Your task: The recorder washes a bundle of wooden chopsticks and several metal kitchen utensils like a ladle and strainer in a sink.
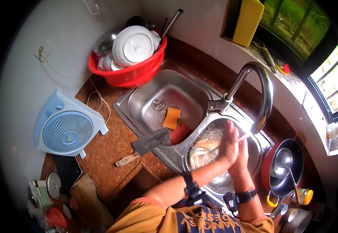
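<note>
My left hand (229,145) and my right hand (242,153) are pressed palm to palm under the chrome faucet (263,96), with water running onto them. Nothing is visibly held, though the space between the palms is hidden. Below them, the right basin of the steel sink (257,145) holds water and a pale, wet, cloth-like item (205,151). In the left basin lie an orange sponge (172,118) and a red block-like item (180,133). A cleaver (152,141) rests across the sink's near edge, its handle over the brown counter.
A red plastic basin (128,76) piled with bowls stands at the back left. A blue fan (68,128) sits on the left counter. At right are a wok (287,171) with a ladle and a yellow-lidded jar (307,197). A yellow container (247,23) stands on the windowsill.
</note>
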A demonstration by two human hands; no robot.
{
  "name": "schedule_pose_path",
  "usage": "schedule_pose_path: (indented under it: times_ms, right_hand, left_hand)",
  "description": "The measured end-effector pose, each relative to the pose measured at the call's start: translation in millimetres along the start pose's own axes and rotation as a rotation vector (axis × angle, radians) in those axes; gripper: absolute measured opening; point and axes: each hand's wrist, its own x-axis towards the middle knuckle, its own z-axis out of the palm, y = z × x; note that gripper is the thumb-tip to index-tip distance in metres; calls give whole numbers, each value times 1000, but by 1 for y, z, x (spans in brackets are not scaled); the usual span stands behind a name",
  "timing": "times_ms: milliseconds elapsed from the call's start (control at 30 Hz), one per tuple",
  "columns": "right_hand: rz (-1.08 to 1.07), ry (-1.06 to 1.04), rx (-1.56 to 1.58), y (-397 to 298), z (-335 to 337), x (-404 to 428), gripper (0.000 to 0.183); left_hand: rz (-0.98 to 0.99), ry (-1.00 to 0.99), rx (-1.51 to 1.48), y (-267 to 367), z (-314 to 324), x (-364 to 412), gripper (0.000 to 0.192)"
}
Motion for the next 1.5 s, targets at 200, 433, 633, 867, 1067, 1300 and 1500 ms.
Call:
schedule_pose_path:
  times_ms: [200,433,633,867,1067,1300,1500]
  right_hand:
    - [-179,-156,33,11,-55,35,52]
    - [-42,-65,24,6,15,-3,51]
    - [-171,-70,-270,2,-18,14,38]
    - [-219,-74,-266,-6,-29,18,48]
    - [-41,-133,104,3,18,-6,49]
    - [-63,-94,13,-6,-13,20,48]
    - [-41,-75,6,-11,-4,7,53]
  left_hand:
    - [48,-38,-86,38,9,-26,52]
    - [66,-39,206,-31,-5,18,58]
    - [-113,-54,-17,1,9,-1,60]
    - [160,42,30,50,8,-20,57]
    - [-98,-7,-78,-4,-25,33,59]
    - [-33,-118,-186,15,-10,1,64]
    - [16,-4,-60,6,4,-1,60]
